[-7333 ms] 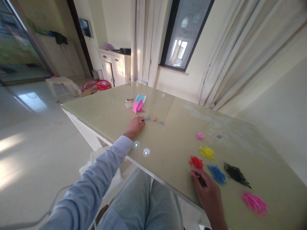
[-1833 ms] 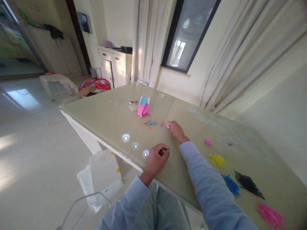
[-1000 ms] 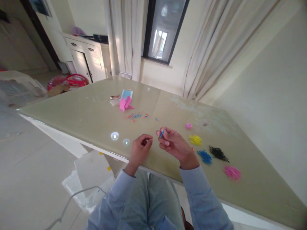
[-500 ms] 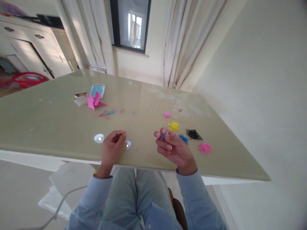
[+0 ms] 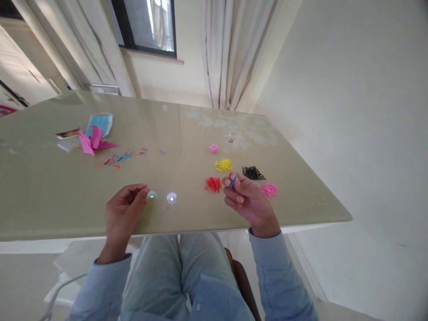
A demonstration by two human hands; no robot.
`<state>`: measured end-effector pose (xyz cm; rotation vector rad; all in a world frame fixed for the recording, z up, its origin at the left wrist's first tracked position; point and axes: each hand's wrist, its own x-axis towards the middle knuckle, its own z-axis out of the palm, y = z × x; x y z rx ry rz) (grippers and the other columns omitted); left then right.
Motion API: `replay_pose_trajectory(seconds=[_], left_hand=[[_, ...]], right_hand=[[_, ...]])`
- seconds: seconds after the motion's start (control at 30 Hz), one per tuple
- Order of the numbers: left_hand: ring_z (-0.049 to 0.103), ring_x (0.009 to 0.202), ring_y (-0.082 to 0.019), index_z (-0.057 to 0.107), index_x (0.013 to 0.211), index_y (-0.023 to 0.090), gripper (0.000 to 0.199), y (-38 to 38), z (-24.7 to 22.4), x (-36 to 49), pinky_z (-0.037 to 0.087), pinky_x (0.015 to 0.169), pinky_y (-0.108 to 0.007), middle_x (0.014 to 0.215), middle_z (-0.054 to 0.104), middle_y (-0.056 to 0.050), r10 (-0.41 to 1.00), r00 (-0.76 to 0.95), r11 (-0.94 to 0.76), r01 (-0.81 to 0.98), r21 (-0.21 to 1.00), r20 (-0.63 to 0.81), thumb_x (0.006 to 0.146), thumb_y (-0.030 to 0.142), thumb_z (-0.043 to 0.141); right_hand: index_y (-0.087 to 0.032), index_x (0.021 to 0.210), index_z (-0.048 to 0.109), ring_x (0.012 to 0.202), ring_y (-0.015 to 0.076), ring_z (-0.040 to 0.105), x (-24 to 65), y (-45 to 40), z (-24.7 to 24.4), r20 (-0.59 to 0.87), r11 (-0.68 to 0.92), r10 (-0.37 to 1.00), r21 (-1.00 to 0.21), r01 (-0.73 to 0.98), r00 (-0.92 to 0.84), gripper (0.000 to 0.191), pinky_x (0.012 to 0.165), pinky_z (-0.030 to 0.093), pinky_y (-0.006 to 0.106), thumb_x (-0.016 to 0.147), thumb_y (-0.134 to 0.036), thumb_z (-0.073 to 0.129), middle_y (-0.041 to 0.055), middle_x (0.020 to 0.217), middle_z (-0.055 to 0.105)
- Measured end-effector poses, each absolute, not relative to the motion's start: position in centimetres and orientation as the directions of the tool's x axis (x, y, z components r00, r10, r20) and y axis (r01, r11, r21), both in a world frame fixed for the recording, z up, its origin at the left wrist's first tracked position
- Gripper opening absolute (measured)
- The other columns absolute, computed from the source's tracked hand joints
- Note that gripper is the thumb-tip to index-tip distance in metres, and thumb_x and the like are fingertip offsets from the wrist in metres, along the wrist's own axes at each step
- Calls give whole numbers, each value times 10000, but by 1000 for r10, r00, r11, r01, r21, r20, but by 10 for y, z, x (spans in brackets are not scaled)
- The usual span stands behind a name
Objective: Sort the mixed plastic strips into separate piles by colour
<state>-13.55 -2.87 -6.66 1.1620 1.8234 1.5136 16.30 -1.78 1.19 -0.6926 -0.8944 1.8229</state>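
My right hand (image 5: 249, 198) pinches a small blue piece (image 5: 232, 182) between thumb and fingers, above the table near its front edge. Just left of it lies a red pile (image 5: 213, 184), with a yellow pile (image 5: 223, 165) behind. A black pile (image 5: 253, 173) and a pink pile (image 5: 268, 191) are on its far side and to its right. My left hand (image 5: 125, 209) is closed at the front left, thumb against fingertips; whatever it may hold is too small to make out.
A pink folded paper (image 5: 94, 141) and a blue mask (image 5: 101, 125) lie at the back left of the table (image 5: 180, 174). Scattered red and blue bits (image 5: 121, 157) are in front. A small pink ring-shaped object (image 5: 213, 149) stands behind the yellow pile.
The view has turned to the right. My left hand has moved left, farther from my right hand. The red pile, hidden before, now shows; the blue pile is now hidden behind my right hand.
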Motion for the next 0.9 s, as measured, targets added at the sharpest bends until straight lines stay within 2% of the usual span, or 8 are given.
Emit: replay_pose_trajectory(seconds=[0.1, 0.2, 0.3, 0.4, 0.53, 0.7, 0.77, 0.9], left_hand=[[593, 615, -123, 727, 911, 198, 322, -30, -66, -135, 502, 593, -228, 731, 691, 19, 842, -523, 29, 296, 955, 137, 702, 443, 728], [588, 612, -108, 735, 890, 217, 284, -31, -61, -132, 495, 605, -219, 693, 681, 51, 824, -555, 77, 308, 948, 113, 688, 416, 746], [588, 609, -103, 741, 861, 238, 261, -31, -57, -129, 491, 602, -220, 690, 688, 68, 798, -594, 107, 306, 946, 102, 667, 413, 754], [592, 609, -103, 747, 857, 254, 258, -31, -55, -127, 493, 609, -228, 704, 697, 72, 791, -604, 119, 302, 946, 94, 658, 417, 759], [594, 608, -107, 750, 843, 261, 252, -31, -55, -126, 484, 607, -234, 710, 700, 73, 784, -610, 126, 333, 935, 111, 649, 422, 760], [596, 617, -101, 749, 862, 244, 277, -31, -54, -125, 476, 625, -225, 717, 698, 60, 793, -602, 123, 311, 943, 95, 663, 437, 751], [595, 618, -103, 747, 878, 227, 325, -31, -54, -125, 485, 626, -224, 730, 699, 44, 797, -598, 121, 300, 946, 88, 634, 441, 755], [596, 623, -109, 738, 892, 190, 388, -29, -55, -126, 507, 626, -224, 774, 710, 13, 798, -598, 120, 275, 954, 72, 597, 442, 755]], right_hand=[[-214, 822, 576, 484, 57, 254, 188, -10, -2, -67, -131, 979, -930, -344, -192, 258, 447, 213, 209, 756, -369, 772, -43, 729, 509], [-219, 848, 568, 494, 92, 348, 209, 1, -20, -40, -40, 999, -999, 4, 33, 231, 473, 259, 219, 800, -412, 686, -61, 613, 453], [-211, 815, 569, 605, 143, 482, 219, 9, -35, 90, 18, 985, -905, 426, 149, 132, 571, 366, 257, 822, -343, 580, -14, 682, 544], [-204, 818, 577, 774, 187, 568, 218, 12, -44, 192, 70, 974, -761, 645, 122, 107, 719, 423, 298, 841, -282, 507, 37, 825, 628], [-205, 846, 586, 907, 208, 584, 212, 11, -49, 230, 83, 969, -657, 749, 95, 119, 833, 431, 320, 867, -215, 469, 68, 924, 651], [-201, 884, 634, 914, 210, 584, 212, 14, -53, 301, 116, 951, -573, 811, 77, 152, 837, 444, 320, 899, -204, 483, 81, 957, 642], [-199, 883, 652, 912, 215, 589, 214, 16, -55, 345, 146, 936, -569, 810, 74, 163, 838, 452, 330, 899, -204, 491, 82, 949, 649], [-185, 886, 674, 904, 222, 608, 219, 15, -58, 409, 200, 906, -641, 741, 109, 174, 825, 471, 344, 885, -205, 502, 89, 928, 677]])
